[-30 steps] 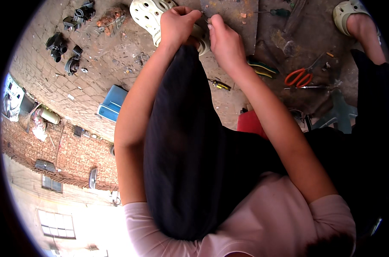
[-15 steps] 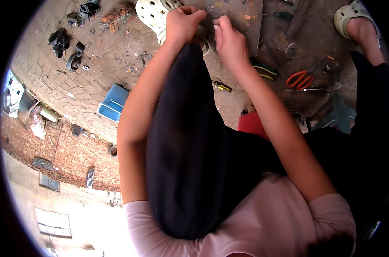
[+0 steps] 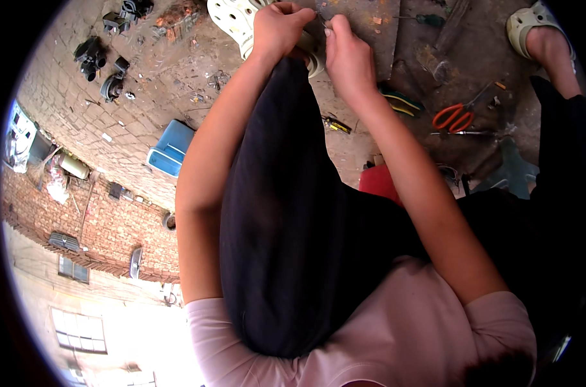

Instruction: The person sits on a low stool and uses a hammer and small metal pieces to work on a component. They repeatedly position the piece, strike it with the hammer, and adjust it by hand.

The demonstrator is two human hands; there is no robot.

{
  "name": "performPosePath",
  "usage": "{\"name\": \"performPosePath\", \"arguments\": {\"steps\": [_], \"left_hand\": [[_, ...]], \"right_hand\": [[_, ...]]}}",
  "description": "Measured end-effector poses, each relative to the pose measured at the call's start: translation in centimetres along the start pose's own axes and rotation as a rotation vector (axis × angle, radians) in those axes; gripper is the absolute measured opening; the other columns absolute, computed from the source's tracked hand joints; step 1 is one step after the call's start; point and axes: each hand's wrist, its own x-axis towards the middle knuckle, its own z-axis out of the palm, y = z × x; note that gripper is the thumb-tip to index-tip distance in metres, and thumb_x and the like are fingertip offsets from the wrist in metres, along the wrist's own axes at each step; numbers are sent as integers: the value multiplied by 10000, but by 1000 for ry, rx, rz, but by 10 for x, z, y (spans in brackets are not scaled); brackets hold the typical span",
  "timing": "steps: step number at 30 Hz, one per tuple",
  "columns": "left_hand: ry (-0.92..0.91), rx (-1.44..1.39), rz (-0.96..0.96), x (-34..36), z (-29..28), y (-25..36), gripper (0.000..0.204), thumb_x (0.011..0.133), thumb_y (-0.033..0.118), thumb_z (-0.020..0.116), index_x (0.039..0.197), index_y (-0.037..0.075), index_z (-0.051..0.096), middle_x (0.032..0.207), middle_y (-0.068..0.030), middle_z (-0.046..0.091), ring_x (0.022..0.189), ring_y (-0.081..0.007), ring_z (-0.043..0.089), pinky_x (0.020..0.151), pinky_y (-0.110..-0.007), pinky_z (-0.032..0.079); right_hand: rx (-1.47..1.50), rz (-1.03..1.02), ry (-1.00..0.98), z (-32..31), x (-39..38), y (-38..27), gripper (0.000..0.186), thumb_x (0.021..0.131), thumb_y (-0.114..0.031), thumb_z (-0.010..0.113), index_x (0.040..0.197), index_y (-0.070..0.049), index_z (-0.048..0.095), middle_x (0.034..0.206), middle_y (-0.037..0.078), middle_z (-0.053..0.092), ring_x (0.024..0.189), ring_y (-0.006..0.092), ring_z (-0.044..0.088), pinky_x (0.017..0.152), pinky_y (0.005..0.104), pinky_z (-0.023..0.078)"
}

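Note:
My left hand (image 3: 280, 31) and my right hand (image 3: 350, 63) are closed near the top centre, thumbs close together over a small thin item, too small to make out. Just beside and below my left hand is a cream perforated clog (image 3: 232, 19) on my foot. A scuffed flat board (image 3: 380, 45) lies on the ground just right of my hands. Green-and-yellow pliers (image 3: 402, 102) are beside my right wrist, and orange-handled scissors (image 3: 454, 116) are further right. My forearms reach either side of my raised dark-trousered knee (image 3: 273, 193).
A screwdriver (image 3: 425, 20), a yellow-black tool (image 3: 337, 124) and a metal rod (image 3: 460, 133) lie about. Black parts (image 3: 90, 55) and a blue container (image 3: 170, 148) are to the left. Something red (image 3: 378, 184) and a green base (image 3: 506, 177) sit below; my other foot (image 3: 541, 39) is at right.
My hands hold nearly the same pose, their fingers shifting slightly. The whole view has drifted a little, so that hands and ground items appear slightly shifted.

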Motion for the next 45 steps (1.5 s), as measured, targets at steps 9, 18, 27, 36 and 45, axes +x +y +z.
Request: {"name": "performPosePath", "arguments": {"steps": [9, 18, 27, 36, 45], "left_hand": [[18, 45, 9, -1, 0, -1, 219, 781, 194, 669, 646, 29, 619, 569, -23, 572, 527, -112, 512, 505, -308, 419], [10, 5, 2, 1, 0, -3, 202, 783, 179, 673, 649, 38, 620, 573, -13, 570, 525, -101, 500, 493, -297, 403], [1, -39, 18, 4, 3, -8, 194, 782, 167, 671, 644, 43, 612, 568, -6, 557, 522, -96, 481, 491, -290, 393], [1, 25, 42, 0, 0, -4, 197, 785, 175, 667, 653, 36, 624, 583, -20, 579, 537, -107, 507, 505, -300, 415], [-7, -34, 1, 1, 2, -2, 191, 785, 175, 665, 662, 33, 633, 589, -14, 579, 545, -106, 516, 516, -298, 420]], "right_hand": [[9, -81, 7, -1, -2, 4, 100, 978, -155, 502, 1024, -85, 447, 830, 223, 632, 833, 467, 593, 659, 526, 464], [-35, 31, -22, 0, 2, -3, 104, 977, -160, 501, 1022, -90, 438, 842, 234, 629, 828, 476, 589, 650, 541, 455], [12, -44, -18, -2, -3, 4, 107, 975, -158, 507, 1031, -90, 446, 863, 227, 634, 840, 470, 593, 659, 530, 462], [-52, 8, -9, 1, 3, -4, 97, 974, -153, 505, 1030, -90, 456, 859, 227, 634, 843, 469, 591, 657, 531, 462], [2, 0, -38, -3, 1, 1, 115, 979, -171, 506, 999, -80, 438, 832, 227, 627, 818, 468, 593, 651, 533, 454]]}}
